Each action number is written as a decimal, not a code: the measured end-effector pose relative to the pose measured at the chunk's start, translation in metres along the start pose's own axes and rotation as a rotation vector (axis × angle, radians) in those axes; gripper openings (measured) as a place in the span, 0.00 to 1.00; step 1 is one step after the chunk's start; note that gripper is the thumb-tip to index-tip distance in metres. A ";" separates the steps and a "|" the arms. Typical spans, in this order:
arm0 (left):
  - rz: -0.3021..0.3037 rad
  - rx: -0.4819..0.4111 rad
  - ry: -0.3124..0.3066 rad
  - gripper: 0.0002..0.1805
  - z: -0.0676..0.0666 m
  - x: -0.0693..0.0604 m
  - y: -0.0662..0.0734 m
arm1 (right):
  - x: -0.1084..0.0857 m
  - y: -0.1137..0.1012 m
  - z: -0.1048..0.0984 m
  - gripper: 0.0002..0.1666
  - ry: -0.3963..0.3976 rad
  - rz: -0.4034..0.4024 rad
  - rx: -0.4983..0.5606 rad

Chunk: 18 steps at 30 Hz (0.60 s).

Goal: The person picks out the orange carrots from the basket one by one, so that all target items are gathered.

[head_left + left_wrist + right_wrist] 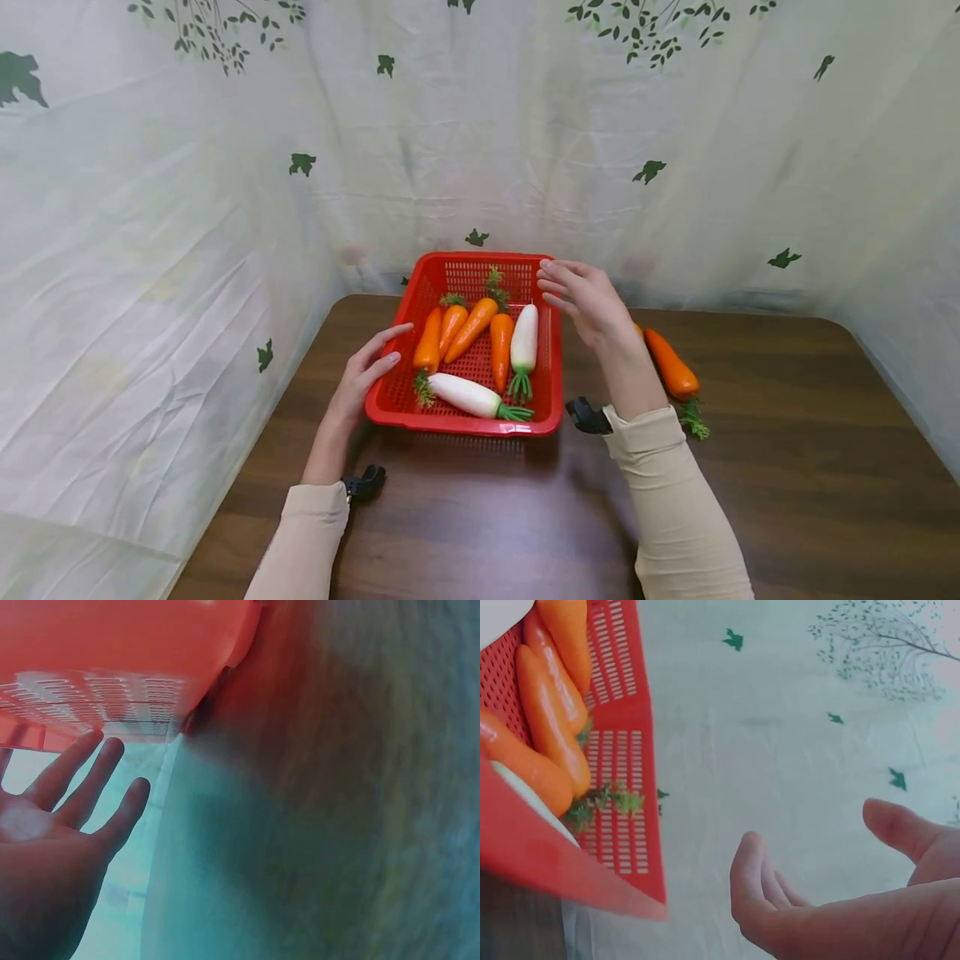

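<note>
A red basket [462, 427] holds several orange carrots [471, 330] and two white radishes [523, 337], one radish lying across the near side. My left hand [358, 379] is at the basket's left side with fingers extended; in the left wrist view the spread fingers of that hand [64, 825] are beside the perforated wall of the basket [135, 637]. Beside the far right corner is my right hand [592, 304], its fingers loosely bent. The right wrist view shows this hand [840, 900] with a gap between thumb and fingers, apart from the basket rim [651, 750].
On the brown table [787, 433], a carrot [672, 367] with green leaves lies right of my right forearm, with part of another orange item beside it, mostly hidden. A pale curtain [480, 150] with leaf prints hangs behind and at both sides.
</note>
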<state>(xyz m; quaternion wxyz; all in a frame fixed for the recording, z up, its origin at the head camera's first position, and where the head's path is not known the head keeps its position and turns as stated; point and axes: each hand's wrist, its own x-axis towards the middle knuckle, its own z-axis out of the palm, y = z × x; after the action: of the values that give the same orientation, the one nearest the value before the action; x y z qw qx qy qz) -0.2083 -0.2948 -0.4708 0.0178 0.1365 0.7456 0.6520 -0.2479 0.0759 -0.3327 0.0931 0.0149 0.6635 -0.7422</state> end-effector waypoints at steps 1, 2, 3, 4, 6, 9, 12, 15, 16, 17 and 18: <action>0.001 -0.001 -0.002 0.28 0.000 0.000 0.000 | 0.002 -0.001 0.002 0.38 -0.007 0.009 0.009; 0.002 0.000 -0.003 0.28 0.000 0.000 0.001 | 0.004 -0.001 0.004 0.37 -0.011 0.021 0.011; 0.001 0.000 -0.004 0.28 0.000 0.000 0.001 | 0.005 -0.002 0.006 0.37 -0.017 0.032 0.015; 0.000 0.001 -0.006 0.28 -0.001 0.000 0.002 | 0.007 -0.002 0.009 0.36 -0.023 0.041 0.024; 0.001 0.004 -0.004 0.28 -0.002 0.000 0.003 | 0.010 -0.002 0.015 0.35 -0.044 0.062 0.038; 0.003 0.012 0.009 0.27 -0.003 -0.001 0.004 | 0.017 -0.003 0.025 0.35 -0.073 0.114 0.068; 0.002 0.019 0.013 0.27 -0.001 0.000 0.003 | 0.024 -0.005 0.035 0.34 -0.085 0.176 0.090; 0.000 0.011 0.006 0.28 0.002 0.001 0.001 | 0.031 -0.006 0.045 0.32 -0.085 0.227 0.099; 0.003 0.008 0.008 0.27 0.002 0.001 0.000 | 0.033 -0.007 0.049 0.32 -0.087 0.240 0.103; 0.004 0.006 0.010 0.27 0.002 0.001 0.000 | 0.036 -0.007 0.053 0.32 -0.090 0.254 0.106; 0.004 0.004 0.013 0.27 0.002 0.001 0.000 | 0.038 -0.007 0.057 0.33 -0.093 0.268 0.109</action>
<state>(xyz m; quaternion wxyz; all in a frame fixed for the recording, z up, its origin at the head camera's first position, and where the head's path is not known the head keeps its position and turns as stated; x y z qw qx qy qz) -0.2089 -0.2928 -0.4705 0.0113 0.1336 0.7469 0.6513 -0.2805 0.0155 -0.3250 0.2213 0.0739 0.6094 -0.7578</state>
